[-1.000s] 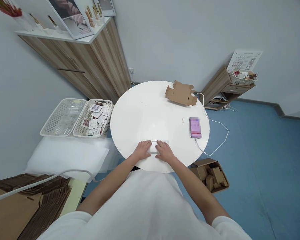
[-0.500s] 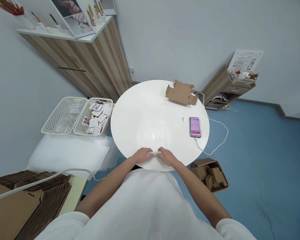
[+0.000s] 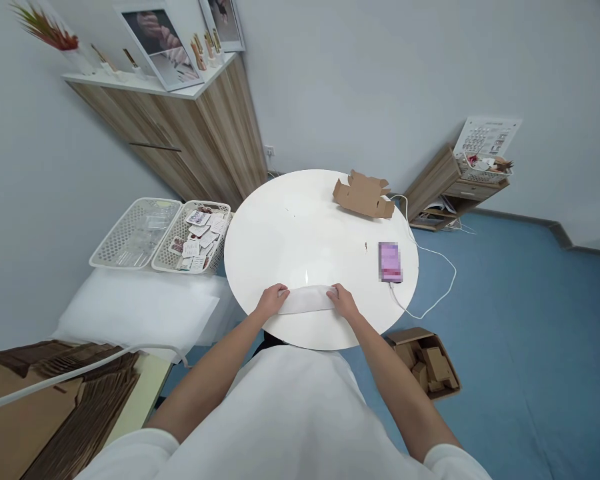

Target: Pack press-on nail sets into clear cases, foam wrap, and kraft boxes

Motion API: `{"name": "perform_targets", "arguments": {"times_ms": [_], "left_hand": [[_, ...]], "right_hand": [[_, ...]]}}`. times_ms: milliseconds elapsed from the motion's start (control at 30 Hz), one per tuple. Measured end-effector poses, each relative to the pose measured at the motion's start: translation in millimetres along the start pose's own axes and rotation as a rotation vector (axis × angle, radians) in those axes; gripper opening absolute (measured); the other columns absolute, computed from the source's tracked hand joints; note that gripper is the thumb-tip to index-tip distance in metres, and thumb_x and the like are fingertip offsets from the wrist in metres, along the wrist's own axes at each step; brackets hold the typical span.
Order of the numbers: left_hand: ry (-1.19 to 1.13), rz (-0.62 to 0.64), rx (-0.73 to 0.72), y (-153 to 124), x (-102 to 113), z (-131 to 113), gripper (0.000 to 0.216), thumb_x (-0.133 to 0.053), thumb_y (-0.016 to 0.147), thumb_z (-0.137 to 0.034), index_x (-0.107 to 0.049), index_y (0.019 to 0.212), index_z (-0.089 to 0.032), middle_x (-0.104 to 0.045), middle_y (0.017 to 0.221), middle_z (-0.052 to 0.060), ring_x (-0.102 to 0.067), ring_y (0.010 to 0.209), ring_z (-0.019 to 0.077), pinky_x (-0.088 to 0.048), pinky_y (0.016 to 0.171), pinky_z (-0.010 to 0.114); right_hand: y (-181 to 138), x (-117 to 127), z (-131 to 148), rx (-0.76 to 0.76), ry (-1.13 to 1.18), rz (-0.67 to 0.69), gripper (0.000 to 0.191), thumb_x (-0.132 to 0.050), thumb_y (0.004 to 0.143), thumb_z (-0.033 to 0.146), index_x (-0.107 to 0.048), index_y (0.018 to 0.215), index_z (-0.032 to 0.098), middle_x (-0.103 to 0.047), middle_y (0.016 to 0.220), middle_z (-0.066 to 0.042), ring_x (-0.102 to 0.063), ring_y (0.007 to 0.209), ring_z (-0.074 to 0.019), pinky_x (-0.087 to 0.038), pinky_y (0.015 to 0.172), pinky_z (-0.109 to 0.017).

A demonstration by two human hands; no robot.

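Note:
A whitish, translucent strip of folded wrapping sheet (image 3: 307, 300) lies stretched between my hands near the front edge of the round white table (image 3: 260, 220). Its exact material I cannot make out. My left hand (image 3: 272, 301) pinches its left end, thumb and fingers closed. At the other end, my right hand (image 3: 343, 301) grips it the same way. Farther back on the table rests an unfolded brown cardboard box (image 3: 364, 195). A phone with a blurred purple screen (image 3: 390, 261) lies to the right, a white cable plugged into it.
To the left stand a white basket of small cards (image 3: 193, 241) and another with clear plastic pieces (image 3: 136, 233). White translucent sheets (image 3: 140, 303) lie below them, near stacked flat cardboard (image 3: 25, 413). A carton of small boxes (image 3: 425, 363) sits on the floor at right.
My hands have moved apart and slightly forward. The strip between them, formerly short and narrow, now shows longer and wider. The view has tilted up a little.

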State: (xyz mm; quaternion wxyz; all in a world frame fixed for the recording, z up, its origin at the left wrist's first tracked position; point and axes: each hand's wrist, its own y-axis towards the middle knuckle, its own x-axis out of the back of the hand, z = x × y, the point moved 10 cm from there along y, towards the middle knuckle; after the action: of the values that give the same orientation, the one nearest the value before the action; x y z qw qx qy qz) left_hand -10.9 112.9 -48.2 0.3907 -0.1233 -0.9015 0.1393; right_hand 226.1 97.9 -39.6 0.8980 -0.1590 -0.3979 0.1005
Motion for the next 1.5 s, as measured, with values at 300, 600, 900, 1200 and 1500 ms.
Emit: {"name": "perform_targets", "arguments": {"times_ms": [300, 600, 900, 1200, 1500], "left_hand": [[0.211, -0.269, -0.219, -23.9, 25.4, -34.7, 0.035, -0.043, 0.08, -0.039, -0.05, 0.11, -0.02, -0.051, 0.115, 0.01, -0.045, 0.11, 0.0237, -0.036, 0.092, 0.039], [0.391, 0.137, -0.436, -31.3, -38.7, -72.2, 0.053, -0.058, 0.066, -0.024, -0.043, 0.117, -0.021, -0.041, 0.131, 0.01, -0.038, 0.119, 0.0257, -0.031, 0.095, 0.04], [0.281, 0.316, -0.489, -63.0, -51.2, -70.5, 0.044, -0.056, 0.063, -0.03, -0.053, 0.106, -0.021, -0.062, 0.097, 0.005, -0.056, 0.089, 0.0237, -0.039, 0.082, 0.034], [-0.09, 0.183, -0.194, -21.5, -13.2, -43.1, 0.04, -0.046, 0.074, -0.052, -0.064, 0.091, -0.019, -0.06, 0.095, 0.006, -0.055, 0.088, 0.0202, -0.04, 0.077, 0.029], [-0.218, 0.013, 0.004, -12.4, -5.4, 0.3, 0.026, -0.05, 0.07, -0.042, -0.052, 0.06, -0.018, -0.049, 0.057, -0.002, -0.047, 0.058, 0.0129, -0.036, 0.057, 0.025]], "right_hand": [[-31.4, 12.4, 12.2, 0.178, -0.273, -0.297, 0.043, -0.046, 0.079, 0.028, -0.038, 0.121, 0.019, -0.046, 0.12, -0.014, -0.043, 0.112, -0.0269, -0.037, 0.089, -0.042], [-22.0, -38.7, 59.2, 0.388, -0.47, 0.099, 0.051, -0.058, 0.068, 0.019, -0.041, 0.116, 0.018, -0.035, 0.135, -0.014, -0.036, 0.12, -0.0275, -0.034, 0.091, -0.041], [-77.0, -45.0, 35.8, 0.294, -0.19, 0.171, 0.038, -0.047, 0.076, 0.027, -0.042, 0.112, 0.015, -0.056, 0.108, -0.01, -0.052, 0.095, -0.0206, -0.039, 0.079, -0.031], [-36.1, -13.7, 31.2, 0.091, 0.079, 0.207, 0.032, -0.044, 0.08, 0.041, -0.058, 0.101, 0.021, -0.057, 0.106, -0.007, -0.052, 0.098, -0.0201, -0.037, 0.084, -0.031], [-7.6, -8.3, 0.9, -0.041, 0.208, 0.056, 0.037, -0.044, 0.08, 0.041, -0.055, 0.109, 0.021, -0.056, 0.115, -0.006, -0.05, 0.107, -0.0201, -0.037, 0.091, -0.033]]}}
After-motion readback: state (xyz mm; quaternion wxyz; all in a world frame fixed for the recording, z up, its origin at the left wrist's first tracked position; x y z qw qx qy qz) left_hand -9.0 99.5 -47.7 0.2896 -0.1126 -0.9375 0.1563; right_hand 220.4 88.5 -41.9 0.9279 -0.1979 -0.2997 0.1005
